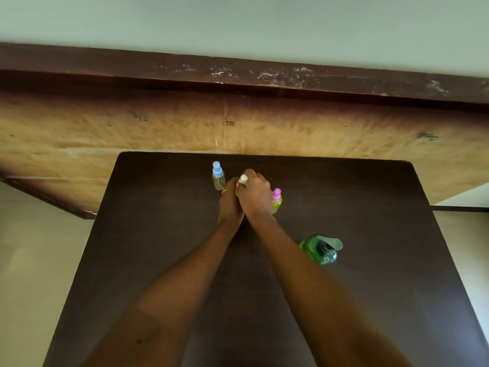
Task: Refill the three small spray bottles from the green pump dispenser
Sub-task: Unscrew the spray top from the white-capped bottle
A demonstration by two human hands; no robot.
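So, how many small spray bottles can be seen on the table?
3. The blue-capped bottle stands at the left. The white-capped bottle is in the middle, held by the left hand and right hand. The pink-capped bottle stands at the right, partly behind that hand. None seems hidden.

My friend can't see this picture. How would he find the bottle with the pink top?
Look at the dark table, toward its far edge, where three small bottles stand in a row. The pink-capped bottle is the rightmost, beside the right hand. It alone has a pink top and green liquid; the blue-capped bottle looks clear.
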